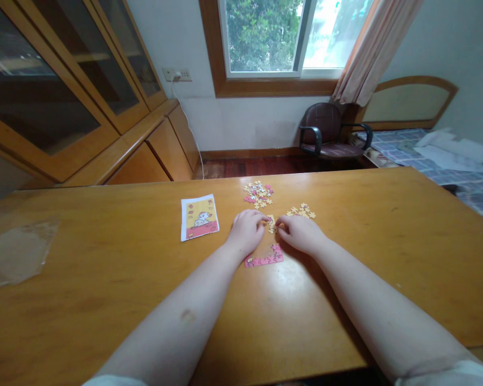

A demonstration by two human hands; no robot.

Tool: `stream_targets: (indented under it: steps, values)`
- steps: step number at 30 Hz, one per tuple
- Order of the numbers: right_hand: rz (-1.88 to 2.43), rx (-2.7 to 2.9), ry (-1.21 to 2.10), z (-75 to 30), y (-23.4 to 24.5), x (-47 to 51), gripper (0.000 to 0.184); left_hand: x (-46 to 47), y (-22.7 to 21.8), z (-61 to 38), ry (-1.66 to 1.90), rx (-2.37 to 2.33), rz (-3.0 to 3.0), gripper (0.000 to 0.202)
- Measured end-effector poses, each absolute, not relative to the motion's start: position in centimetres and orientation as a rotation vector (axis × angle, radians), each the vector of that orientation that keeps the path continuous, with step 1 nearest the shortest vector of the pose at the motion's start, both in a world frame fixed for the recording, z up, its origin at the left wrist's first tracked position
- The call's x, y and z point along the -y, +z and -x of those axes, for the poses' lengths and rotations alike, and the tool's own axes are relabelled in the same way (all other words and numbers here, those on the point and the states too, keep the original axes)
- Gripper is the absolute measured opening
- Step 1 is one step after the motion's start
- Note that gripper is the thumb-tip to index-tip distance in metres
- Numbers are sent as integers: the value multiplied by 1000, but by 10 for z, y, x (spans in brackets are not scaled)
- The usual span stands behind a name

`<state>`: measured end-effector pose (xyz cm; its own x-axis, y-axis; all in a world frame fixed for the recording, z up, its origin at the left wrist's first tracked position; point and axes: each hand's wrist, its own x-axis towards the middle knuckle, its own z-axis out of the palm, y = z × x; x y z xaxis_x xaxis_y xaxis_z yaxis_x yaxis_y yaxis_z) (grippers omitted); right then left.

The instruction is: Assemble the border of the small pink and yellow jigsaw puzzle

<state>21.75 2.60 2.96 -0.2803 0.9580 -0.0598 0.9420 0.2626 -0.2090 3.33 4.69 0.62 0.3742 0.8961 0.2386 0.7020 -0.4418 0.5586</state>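
Note:
Between my two hands a short strip of joined yellow puzzle pieces (271, 224) lies on the table. My left hand (246, 231) is closed at its left side, with the index finger and thumb at the pieces. From the right, my right hand (300, 232) has its curled fingertips at the same strip's edge; its exact grip is small and partly hidden. Nearer to me is a joined pink puzzle section (264, 260), an L shape with a row along the bottom. Loose mixed puzzle pieces (258, 194) are heaped beyond my hands. Several yellow loose pieces (301, 210) lie behind my right hand.
A printed picture card (200, 217) with a white animal lies left of my left hand. Clear plastic wrapping (18, 252) rests at the far left of the wooden table (346, 321). Beyond the table stand an office chair (324, 128), a bed (438, 155) and a glass-fronted cabinet (116, 145).

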Motion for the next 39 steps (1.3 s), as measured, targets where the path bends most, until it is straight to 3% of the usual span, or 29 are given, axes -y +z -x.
stream_targets:
  steps: [7,21,30,34,39]
  values:
    - [1611,2435,179,-220,21,-32,34,-61,3,-20,1214,-1577,-1709,35]
    - [1597,2428,69,-224,5,-35,38,-62,14,-23,1256,-1516,-1271,22]
    - [1578,2393,71,-225,4,-35,34,-65,-2,-21,1154,-1484,-1651,23]
    - [1604,2268,47,-225,4,-37,32,-53,9,-28,889,-1354,-2166,25]
    - [1523,2100,-35,-231,23,-32,26,-43,13,-35,653,-1274,-2393,25]
